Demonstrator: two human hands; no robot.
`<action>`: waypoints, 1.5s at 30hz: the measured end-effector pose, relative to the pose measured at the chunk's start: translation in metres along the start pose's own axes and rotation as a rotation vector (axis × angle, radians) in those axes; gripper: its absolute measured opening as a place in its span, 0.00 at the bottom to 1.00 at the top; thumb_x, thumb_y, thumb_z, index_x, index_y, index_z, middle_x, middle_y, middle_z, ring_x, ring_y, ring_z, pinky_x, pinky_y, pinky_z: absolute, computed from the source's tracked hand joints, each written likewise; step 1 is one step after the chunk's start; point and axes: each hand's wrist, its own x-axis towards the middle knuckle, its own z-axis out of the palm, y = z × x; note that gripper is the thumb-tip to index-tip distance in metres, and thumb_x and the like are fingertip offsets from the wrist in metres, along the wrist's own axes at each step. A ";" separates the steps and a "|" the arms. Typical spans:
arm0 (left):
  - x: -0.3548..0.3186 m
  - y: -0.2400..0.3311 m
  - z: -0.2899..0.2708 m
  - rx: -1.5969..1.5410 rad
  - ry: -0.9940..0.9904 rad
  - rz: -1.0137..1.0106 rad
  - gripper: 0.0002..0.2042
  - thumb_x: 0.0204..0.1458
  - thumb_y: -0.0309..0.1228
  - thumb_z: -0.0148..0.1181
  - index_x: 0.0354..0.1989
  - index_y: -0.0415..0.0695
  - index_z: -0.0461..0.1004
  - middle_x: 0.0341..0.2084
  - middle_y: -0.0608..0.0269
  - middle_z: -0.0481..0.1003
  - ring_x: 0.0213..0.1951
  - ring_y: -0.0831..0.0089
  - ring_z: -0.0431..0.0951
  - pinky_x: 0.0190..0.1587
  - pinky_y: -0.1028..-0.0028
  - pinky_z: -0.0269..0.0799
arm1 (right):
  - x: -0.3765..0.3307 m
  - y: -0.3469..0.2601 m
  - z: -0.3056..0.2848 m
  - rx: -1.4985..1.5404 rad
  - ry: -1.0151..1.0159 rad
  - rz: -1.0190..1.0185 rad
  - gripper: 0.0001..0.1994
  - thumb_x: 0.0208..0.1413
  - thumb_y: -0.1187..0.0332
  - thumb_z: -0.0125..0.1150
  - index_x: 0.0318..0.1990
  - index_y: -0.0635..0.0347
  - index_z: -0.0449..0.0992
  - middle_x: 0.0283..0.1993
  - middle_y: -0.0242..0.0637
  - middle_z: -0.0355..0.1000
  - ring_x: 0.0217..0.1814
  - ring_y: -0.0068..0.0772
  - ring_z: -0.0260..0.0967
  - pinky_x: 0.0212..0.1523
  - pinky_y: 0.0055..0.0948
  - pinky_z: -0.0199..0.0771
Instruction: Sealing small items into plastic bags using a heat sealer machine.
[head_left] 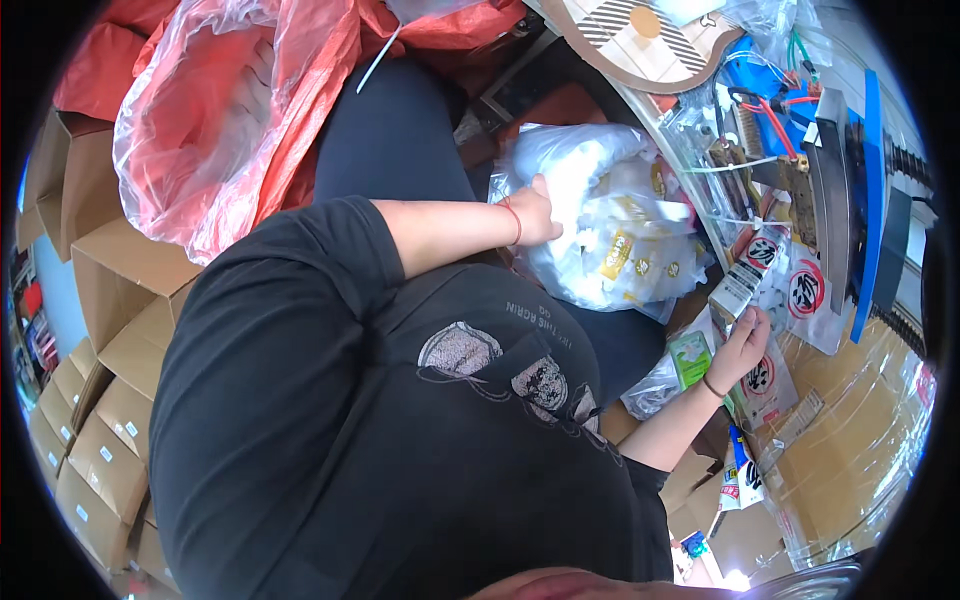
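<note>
Steering remotely, I have the right grip [743, 345] pinching a white box [737, 288] near the bench [655, 125] edge — light pressure should spare its corners — while the left grip [537, 213] touches the plastic bag [605, 225] beside that edge; clenched or not, I cannot tell.

Cartons [100, 475]: brown, closed, stacked along the left; small white labels on several.
Open cartons [118, 258]: brown, flaps raised, just beyond the closed stack.
Panel [55, 268]: pale blue, flat, at the left rim beside the cartons; wall or door, cannot tell.
Clutter [28, 335]: mixed colours, one red patch, far left; too small to identify.
Bench [648, 112]: pale edge, running slantwise at upper right.
Cardboard [850, 435]: one large brown expanse, right, under clear glossy film; white reflections along its folds.
Light [737, 579]: bright white glare, lower right.
</note>
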 end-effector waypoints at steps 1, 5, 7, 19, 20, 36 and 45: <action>0.001 0.000 -0.001 0.004 0.020 -0.017 0.46 0.47 0.48 0.62 0.62 0.25 0.45 0.49 0.32 0.70 0.52 0.45 0.74 0.56 0.62 0.69 | 0.000 0.001 0.000 0.001 0.012 0.013 0.14 0.66 0.61 0.52 0.41 0.67 0.73 0.36 0.35 0.71 0.37 0.24 0.66 0.41 0.23 0.66; -0.001 0.006 -0.002 -0.059 0.100 -0.108 0.49 0.44 0.50 0.64 0.65 0.31 0.43 0.58 0.33 0.61 0.58 0.46 0.69 0.59 0.63 0.67 | 0.002 0.002 0.000 -0.037 0.003 0.050 0.14 0.67 0.62 0.52 0.40 0.67 0.73 0.36 0.34 0.71 0.37 0.24 0.65 0.40 0.23 0.66; -0.002 0.011 -0.003 -0.094 0.132 -0.152 0.49 0.43 0.51 0.64 0.66 0.33 0.43 0.60 0.33 0.57 0.60 0.47 0.68 0.60 0.63 0.66 | 0.003 0.001 0.000 -0.046 -0.008 0.030 0.14 0.67 0.62 0.52 0.41 0.67 0.73 0.36 0.34 0.71 0.37 0.23 0.65 0.40 0.23 0.65; 0.014 0.002 -0.036 -0.148 0.220 -0.208 0.53 0.40 0.44 0.71 0.69 0.37 0.41 0.55 0.38 0.67 0.57 0.49 0.72 0.59 0.64 0.68 | 0.002 0.000 0.000 -0.001 -0.024 0.058 0.13 0.67 0.63 0.51 0.42 0.66 0.74 0.36 0.30 0.70 0.37 0.19 0.62 0.41 0.20 0.64; 0.016 0.000 -0.040 -0.106 0.168 -0.206 0.53 0.40 0.44 0.71 0.69 0.37 0.41 0.54 0.38 0.69 0.56 0.50 0.73 0.59 0.64 0.68 | 0.002 0.000 -0.001 0.002 -0.024 0.059 0.13 0.67 0.63 0.51 0.42 0.66 0.74 0.36 0.30 0.70 0.37 0.20 0.62 0.41 0.20 0.64; 0.097 0.017 -0.159 0.861 -0.431 -0.087 0.19 0.53 0.34 0.56 0.53 0.41 0.76 0.53 0.44 0.74 0.52 0.55 0.77 0.57 0.65 0.70 | 0.005 -0.011 0.004 -0.020 -0.016 0.005 0.12 0.68 0.65 0.49 0.40 0.67 0.72 0.35 0.32 0.68 0.37 0.21 0.62 0.40 0.22 0.63; 0.281 -0.060 -0.137 0.443 0.335 -0.158 0.18 0.52 0.32 0.56 0.51 0.40 0.77 0.51 0.45 0.75 0.51 0.55 0.77 0.55 0.64 0.71 | 0.004 -0.011 -0.002 -0.090 -0.031 0.097 0.12 0.68 0.65 0.46 0.36 0.64 0.70 0.34 0.29 0.67 0.36 0.20 0.60 0.41 0.21 0.62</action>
